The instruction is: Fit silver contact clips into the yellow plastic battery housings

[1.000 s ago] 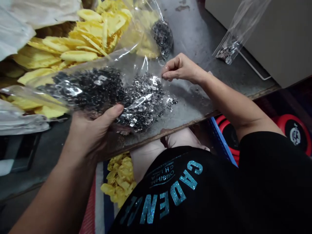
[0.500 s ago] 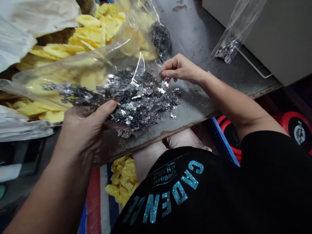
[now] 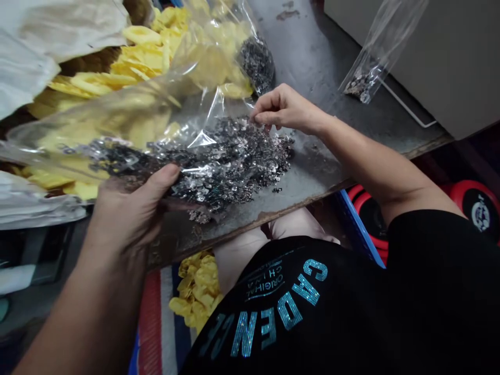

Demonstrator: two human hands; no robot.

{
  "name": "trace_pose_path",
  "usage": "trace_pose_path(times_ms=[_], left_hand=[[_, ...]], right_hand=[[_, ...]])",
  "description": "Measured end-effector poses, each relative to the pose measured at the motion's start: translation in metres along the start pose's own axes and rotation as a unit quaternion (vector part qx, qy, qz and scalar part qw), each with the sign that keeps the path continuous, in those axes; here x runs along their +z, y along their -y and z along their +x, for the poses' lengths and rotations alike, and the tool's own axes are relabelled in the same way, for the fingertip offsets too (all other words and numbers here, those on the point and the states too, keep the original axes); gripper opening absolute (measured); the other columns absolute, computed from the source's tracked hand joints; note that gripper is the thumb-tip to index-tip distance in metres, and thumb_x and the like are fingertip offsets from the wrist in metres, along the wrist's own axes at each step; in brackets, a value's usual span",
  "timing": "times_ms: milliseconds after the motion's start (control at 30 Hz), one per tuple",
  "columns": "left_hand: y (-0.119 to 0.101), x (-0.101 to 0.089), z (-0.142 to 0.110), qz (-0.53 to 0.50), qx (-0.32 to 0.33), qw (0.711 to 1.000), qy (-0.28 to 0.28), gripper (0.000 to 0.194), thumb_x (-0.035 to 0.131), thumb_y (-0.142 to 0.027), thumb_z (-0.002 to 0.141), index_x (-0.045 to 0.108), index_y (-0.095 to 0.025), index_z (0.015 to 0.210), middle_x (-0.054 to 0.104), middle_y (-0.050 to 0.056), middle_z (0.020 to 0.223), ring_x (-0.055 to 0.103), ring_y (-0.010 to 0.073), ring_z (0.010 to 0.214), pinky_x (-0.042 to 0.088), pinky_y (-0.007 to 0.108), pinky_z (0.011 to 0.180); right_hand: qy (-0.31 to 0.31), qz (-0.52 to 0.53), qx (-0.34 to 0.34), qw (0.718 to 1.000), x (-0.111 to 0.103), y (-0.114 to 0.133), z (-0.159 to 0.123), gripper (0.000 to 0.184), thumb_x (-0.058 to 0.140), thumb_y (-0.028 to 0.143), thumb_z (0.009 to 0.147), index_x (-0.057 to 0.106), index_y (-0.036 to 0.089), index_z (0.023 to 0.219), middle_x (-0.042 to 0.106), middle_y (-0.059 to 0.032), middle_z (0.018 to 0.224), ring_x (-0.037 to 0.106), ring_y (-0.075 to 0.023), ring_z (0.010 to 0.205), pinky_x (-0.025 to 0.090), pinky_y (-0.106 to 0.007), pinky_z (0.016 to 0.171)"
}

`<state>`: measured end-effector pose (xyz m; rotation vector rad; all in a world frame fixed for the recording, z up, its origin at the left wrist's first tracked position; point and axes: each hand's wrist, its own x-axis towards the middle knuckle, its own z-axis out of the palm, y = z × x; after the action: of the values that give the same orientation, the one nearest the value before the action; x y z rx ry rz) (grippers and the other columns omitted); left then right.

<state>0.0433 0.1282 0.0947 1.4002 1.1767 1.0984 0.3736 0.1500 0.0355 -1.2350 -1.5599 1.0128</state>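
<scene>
"What are your hands on?"

"My left hand (image 3: pixel 135 205) grasps the clear bag (image 3: pixel 167 117) from its near side, thumb on top and the rest tucked beneath. My right hand (image 3: pixel 287 109) is pinched, as far as I can tell, on the bag's lip; glare hides whether anything else is caught in that pinch."

"And the metal pieces (image 3: pixel 226 166)?"

"Some lie inside the film, the rest heaped at the bag's mouth on the tabletop (image 3: pixel 304 57), beneath and beside my right hand."

"What worries you?"

"The front edge (image 3: pixel 262 214). The heap lies near it, and a stray piece (image 3: pixel 277 190) has parted from the rest. Too steep a tilt could send the load sliding in a rush, some of it over the side. Slick film might also slip from under my thumb, or fold over and trap a clump."

"What's it all like, by the look?"

"Small, flat, shiny bits, silver to nearly black, some with square holes, tangled together. The film is thin and creased, peaked beside my right hand. The tabletop is dull grey, its border rough and brown. Beyond the bag, thin yellow ovals (image 3: pixel 94 80) pile up, and another bag (image 3: pixel 255 60) bulges with dark bits."
</scene>
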Motion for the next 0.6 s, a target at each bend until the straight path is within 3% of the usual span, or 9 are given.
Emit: trace_pose_path(times_ms=[100, 267, 467, 600], left_hand=[[0.009, -0.006, -0.002, -0.023, -0.006, 1.0, -0.011, 0.052, 0.113, -0.034, 0.058, 0.081, -0.011, 0.092, 0.085, 0.008, 0.118, 0.078, 0.0153, 0.084, 0.076, 0.044, 0.086], [0.017, -0.017, -0.007, -0.047, 0.018, 0.998, -0.026, 0.049, 0.112, -0.033, 0.06, 0.078, -0.014, 0.091, 0.084, 0.008, 0.122, 0.079, 0.022, 0.103, 0.072, 0.05, 0.101], [0.021, -0.015, -0.012, -0.064, -0.017, 0.997, -0.044, 0.062, 0.114, -0.035, 0.053, 0.08, -0.014, 0.099, 0.083, 0.008, 0.123, 0.078, 0.0177, 0.085, 0.077, 0.048, 0.082], [0.029, -0.014, -0.014, -0.092, -0.013, 0.994, -0.056, 0.064, 0.114, -0.036, 0.053, 0.078, -0.015, 0.102, 0.084, 0.005, 0.12, 0.076, 0.0137, 0.082, 0.077, 0.045, 0.082]], right_hand=[[0.0, -0.011, -0.012, 1.0, 0.003, 0.015, 0.002, 0.022, 0.072, 0.006, 0.095, 0.078, 0.024, 0.082, 0.075, 0.0061, 0.072, 0.07, -0.0092, 0.069, 0.051, -0.019, 0.063], [0.016, -0.025, -0.034, 0.999, 0.007, 0.034, 0.011, 0.024, 0.066, -0.002, 0.094, 0.076, 0.016, 0.081, 0.07, 0.0076, 0.067, 0.064, -0.0049, 0.064, 0.05, -0.018, 0.065], [0.02, -0.076, -0.035, 0.996, 0.008, 0.042, 0.013, 0.014, 0.073, 0.003, 0.091, 0.076, 0.015, 0.084, 0.072, 0.008, 0.064, 0.064, -0.0042, 0.066, 0.05, -0.02, 0.07], [0.012, -0.12, -0.045, 0.992, 0.007, 0.058, 0.016, 0.018, 0.071, 0.002, 0.097, 0.076, 0.013, 0.084, 0.069, 0.0076, 0.064, 0.06, -0.003, 0.064, 0.048, -0.019, 0.067]])
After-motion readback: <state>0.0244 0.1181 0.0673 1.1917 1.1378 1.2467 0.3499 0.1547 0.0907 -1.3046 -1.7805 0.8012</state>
